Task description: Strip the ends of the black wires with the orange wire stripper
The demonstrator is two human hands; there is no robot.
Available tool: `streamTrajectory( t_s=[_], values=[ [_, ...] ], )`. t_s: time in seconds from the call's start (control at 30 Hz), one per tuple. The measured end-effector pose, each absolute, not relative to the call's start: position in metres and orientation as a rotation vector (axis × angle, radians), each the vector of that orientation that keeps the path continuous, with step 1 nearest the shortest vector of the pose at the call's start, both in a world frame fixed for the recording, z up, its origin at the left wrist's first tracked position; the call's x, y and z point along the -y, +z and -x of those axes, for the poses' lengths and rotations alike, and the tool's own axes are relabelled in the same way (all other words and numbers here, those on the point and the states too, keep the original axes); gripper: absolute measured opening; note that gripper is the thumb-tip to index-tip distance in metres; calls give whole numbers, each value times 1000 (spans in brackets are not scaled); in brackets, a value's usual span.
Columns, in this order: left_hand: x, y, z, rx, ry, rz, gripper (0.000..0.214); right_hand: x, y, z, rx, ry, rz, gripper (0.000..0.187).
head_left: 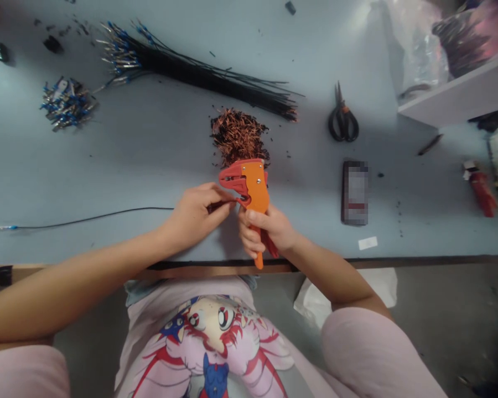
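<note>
My right hand [261, 229] is wrapped around the handles of an orange and red wire stripper [256, 185], whose jaws point up and to the left. My left hand [201, 213] pinches a thin black wire [103, 216] close to the tool's lower red part. From that hand the wire trails left across the table to a blue and silver terminal [11, 227] on its far end. Whether the pinched end sits inside the tool is hidden by my fingers. Just beyond the tool lies a heap of copper strands and black insulation scraps [238, 135].
A bundle of black wires [207, 74] with blue terminals lies at the back. Loose blue terminals [67, 103] are piled at left. To the right are black-handled scissors [343, 119], a phone [354, 192], a white label [367, 242] and a red-handled tool [481, 190].
</note>
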State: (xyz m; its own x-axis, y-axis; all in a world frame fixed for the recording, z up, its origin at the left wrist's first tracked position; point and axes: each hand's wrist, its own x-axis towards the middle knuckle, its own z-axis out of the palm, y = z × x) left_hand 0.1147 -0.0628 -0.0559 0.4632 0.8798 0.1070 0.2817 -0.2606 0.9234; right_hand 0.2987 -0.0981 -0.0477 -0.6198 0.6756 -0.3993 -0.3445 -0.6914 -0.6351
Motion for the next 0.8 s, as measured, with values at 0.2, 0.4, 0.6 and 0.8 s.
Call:
streamTrajectory(
  t_s=[0.2,0.4,0.6,0.8],
  values=[
    [60,-57,-113,-1053,759,-1926,21,92,-49,-302,584,2279,914,46],
    [48,-54,-101,-1196,588,-1971,20,74,-44,-317,311,2141,885,20],
    [37,-43,-86,-1462,628,-1963,45,77,-27,-326,433,1967,924,38],
    [34,-37,-82,-1490,753,-1911,76,80,-24,-326,559,1926,893,49]
  ],
)
